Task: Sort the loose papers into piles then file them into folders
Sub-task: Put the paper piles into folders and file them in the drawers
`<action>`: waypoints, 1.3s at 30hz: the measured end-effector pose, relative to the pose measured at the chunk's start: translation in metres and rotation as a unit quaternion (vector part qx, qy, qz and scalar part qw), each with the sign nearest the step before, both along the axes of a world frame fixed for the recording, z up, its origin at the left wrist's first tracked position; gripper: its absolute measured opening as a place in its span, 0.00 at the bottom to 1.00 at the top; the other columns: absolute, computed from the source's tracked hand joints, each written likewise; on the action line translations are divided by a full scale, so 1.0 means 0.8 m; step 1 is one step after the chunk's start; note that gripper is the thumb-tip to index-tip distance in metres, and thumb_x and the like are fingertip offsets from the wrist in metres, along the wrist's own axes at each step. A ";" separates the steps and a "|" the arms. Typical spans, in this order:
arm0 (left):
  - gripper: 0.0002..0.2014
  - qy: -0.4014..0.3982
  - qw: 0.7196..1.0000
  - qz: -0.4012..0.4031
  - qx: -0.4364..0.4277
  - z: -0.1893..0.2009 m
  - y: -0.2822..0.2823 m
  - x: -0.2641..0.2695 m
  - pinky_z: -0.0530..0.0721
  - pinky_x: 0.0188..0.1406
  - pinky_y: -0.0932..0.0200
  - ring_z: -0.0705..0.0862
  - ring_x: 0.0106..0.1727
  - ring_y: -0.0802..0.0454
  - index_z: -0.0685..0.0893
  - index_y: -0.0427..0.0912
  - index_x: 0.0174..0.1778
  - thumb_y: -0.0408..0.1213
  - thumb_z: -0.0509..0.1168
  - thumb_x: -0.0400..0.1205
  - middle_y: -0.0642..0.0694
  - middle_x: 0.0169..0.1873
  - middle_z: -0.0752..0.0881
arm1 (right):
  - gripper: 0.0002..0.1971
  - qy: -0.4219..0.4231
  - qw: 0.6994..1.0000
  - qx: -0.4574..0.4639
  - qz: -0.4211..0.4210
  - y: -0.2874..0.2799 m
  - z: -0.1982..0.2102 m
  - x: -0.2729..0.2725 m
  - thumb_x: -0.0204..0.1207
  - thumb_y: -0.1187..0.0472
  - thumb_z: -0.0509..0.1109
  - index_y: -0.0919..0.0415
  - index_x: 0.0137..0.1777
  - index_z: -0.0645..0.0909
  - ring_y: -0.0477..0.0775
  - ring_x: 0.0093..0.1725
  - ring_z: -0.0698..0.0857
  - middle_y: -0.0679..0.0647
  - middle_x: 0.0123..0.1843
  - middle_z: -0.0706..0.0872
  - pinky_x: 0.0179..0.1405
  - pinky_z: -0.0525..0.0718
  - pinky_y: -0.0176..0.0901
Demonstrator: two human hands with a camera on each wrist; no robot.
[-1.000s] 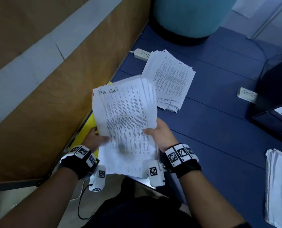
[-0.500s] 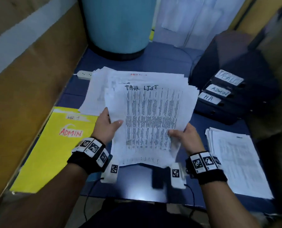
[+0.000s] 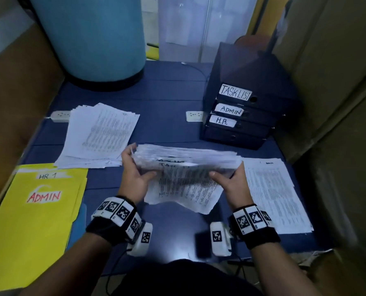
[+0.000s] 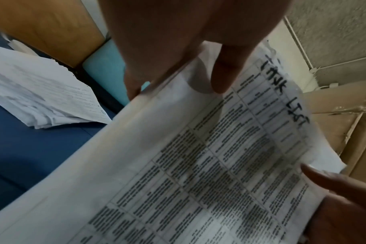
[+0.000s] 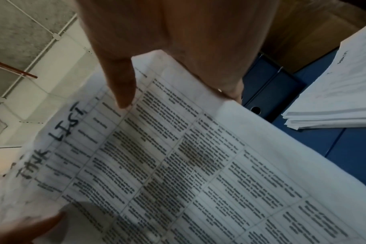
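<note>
I hold a thick stack of printed papers (image 3: 184, 180) headed "TASK LIST" above the blue table (image 3: 167, 116), tipped so its top edge points away from me. My left hand (image 3: 135, 174) grips its left side, thumb on top (image 4: 226, 71). My right hand (image 3: 231, 178) grips its right side, thumb on the top sheet (image 5: 121, 85). A second paper pile (image 3: 99, 137) lies at the back left, a third pile (image 3: 274, 193) at the right. Yellow folders (image 3: 35, 221) marked "HR 1" and "ADMIN" lie at the left. Dark binders (image 3: 242, 112) labelled TASK LIST, ADMIN and H.R. are stacked at the back right.
A large blue drum (image 3: 92, 39) stands at the table's back left. Two white power strips (image 3: 59, 116) (image 3: 193, 116) lie on the table. A brown wall panel (image 3: 11, 92) borders the left, cardboard (image 3: 331, 103) the right. A small dark object (image 3: 202, 244) sits near the front edge.
The stack has swung from the left to the table's middle and tipped from upright toward flat and lower. The camera view has turned right, bringing the binders into sight.
</note>
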State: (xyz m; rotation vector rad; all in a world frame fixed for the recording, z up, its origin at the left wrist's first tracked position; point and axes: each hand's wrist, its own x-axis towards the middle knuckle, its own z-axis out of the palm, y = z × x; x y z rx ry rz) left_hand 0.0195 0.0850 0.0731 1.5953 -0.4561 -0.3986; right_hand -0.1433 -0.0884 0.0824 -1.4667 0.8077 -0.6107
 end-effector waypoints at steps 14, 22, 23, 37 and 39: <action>0.40 -0.036 0.996 0.005 -0.086 0.025 0.003 -0.008 0.76 0.64 0.68 0.79 0.60 0.69 0.57 0.58 0.76 0.38 0.70 0.71 0.52 0.66 0.74 | 0.15 -0.085 0.994 -0.020 -0.060 0.003 0.027 0.020 0.75 0.47 0.71 0.55 0.55 0.76 0.36 0.47 0.82 0.45 0.49 0.82 0.51 0.77 0.32; 0.30 -0.030 0.988 0.150 -0.003 0.044 -0.027 -0.005 0.73 0.71 0.53 0.77 0.60 0.59 0.69 0.51 0.74 0.39 0.72 0.78 0.59 0.51 0.76 | 0.08 0.000 0.982 -0.092 -0.166 0.001 0.030 0.043 0.77 0.61 0.71 0.60 0.40 0.76 0.36 0.30 0.75 0.46 0.34 0.77 0.30 0.72 0.29; 0.29 -0.028 0.988 0.153 0.000 0.043 -0.027 -0.004 0.73 0.71 0.52 0.77 0.61 0.58 0.69 0.51 0.73 0.39 0.72 0.78 0.58 0.52 0.77 | 0.07 -0.008 0.981 -0.091 -0.169 0.001 0.029 0.042 0.78 0.62 0.70 0.61 0.41 0.76 0.36 0.29 0.75 0.46 0.34 0.77 0.28 0.70 0.25; 0.25 -0.022 0.994 0.092 -0.046 0.020 -0.022 0.014 0.78 0.63 0.53 0.80 0.56 0.39 0.70 0.57 0.70 0.54 0.63 0.77 0.35 0.63 0.79 | 0.31 -0.069 0.994 -0.084 -0.022 -0.007 0.014 0.013 0.66 0.41 0.75 0.54 0.65 0.71 0.36 0.58 0.79 0.39 0.59 0.78 0.61 0.76 0.31; 0.39 -0.027 0.999 0.009 -0.039 -0.001 -0.006 0.018 0.74 0.65 0.67 0.79 0.63 0.54 0.63 0.53 0.76 0.63 0.64 0.70 0.41 0.68 0.76 | 0.48 -0.075 0.996 -0.024 0.036 -0.012 -0.004 0.004 0.53 0.37 0.83 0.55 0.71 0.68 0.38 0.61 0.84 0.46 0.63 0.82 0.60 0.82 0.32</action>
